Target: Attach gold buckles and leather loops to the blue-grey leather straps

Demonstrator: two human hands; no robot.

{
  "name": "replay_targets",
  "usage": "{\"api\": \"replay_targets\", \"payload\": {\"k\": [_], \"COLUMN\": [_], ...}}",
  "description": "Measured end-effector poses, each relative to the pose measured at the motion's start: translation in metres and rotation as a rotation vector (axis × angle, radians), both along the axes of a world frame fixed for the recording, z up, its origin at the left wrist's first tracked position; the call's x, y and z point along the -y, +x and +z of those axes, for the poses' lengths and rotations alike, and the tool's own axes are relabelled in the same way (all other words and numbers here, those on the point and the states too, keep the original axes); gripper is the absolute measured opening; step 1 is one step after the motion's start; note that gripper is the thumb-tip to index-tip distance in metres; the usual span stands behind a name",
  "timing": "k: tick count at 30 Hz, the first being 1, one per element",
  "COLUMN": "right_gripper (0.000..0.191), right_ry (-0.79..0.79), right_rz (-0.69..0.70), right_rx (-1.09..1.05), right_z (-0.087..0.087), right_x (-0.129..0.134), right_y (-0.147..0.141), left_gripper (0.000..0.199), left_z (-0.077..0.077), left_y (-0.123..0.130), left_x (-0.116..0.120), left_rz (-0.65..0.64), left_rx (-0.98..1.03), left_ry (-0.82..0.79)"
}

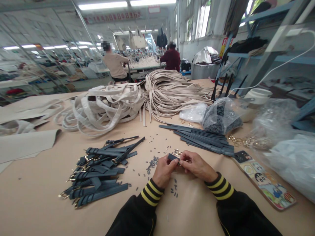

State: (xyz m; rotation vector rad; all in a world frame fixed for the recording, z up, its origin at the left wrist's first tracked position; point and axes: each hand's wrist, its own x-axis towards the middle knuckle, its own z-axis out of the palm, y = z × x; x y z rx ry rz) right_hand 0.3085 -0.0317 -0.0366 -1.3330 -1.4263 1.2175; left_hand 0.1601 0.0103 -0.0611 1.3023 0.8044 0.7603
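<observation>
Between my two hands is a short dark blue-grey strap (173, 157). My left hand (163, 168) pinches it with thumb and fingers. My right hand (197, 165) has its fingertips closed at the strap's right end, where a bit of gold metal shows; what exactly they grip is hidden. A gold buckle (176, 152) appears just beyond the fingertips. Left of my left hand lies a small heap of dark strap loops (153, 163), with more scattered around. Farther left is a pile of dark straps with gold buckles (98, 173).
Long dark strips (204, 139) lie at the right, near a bag of dark pieces (220, 114) and gold hardware (236, 140). A phone (265, 180) rests at right. Beige strap bundles (169, 91) cover the table's back. Two people sit beyond.
</observation>
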Motion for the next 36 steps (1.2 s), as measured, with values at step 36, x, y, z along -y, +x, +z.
{"api": "replay_targets", "payload": {"k": [36], "right_gripper": [0.02], "right_ry": [-0.035], "right_rz": [0.101], "right_rx": [-0.017], "right_z": [-0.009], "right_x": [-0.001], "right_y": [0.002], "left_gripper": [0.031], "left_z": [0.009], "left_y": [0.007], "left_x": [0.011], "left_rz": [-0.008], "left_rx": [0.328], "left_ry": [-0.451]}}
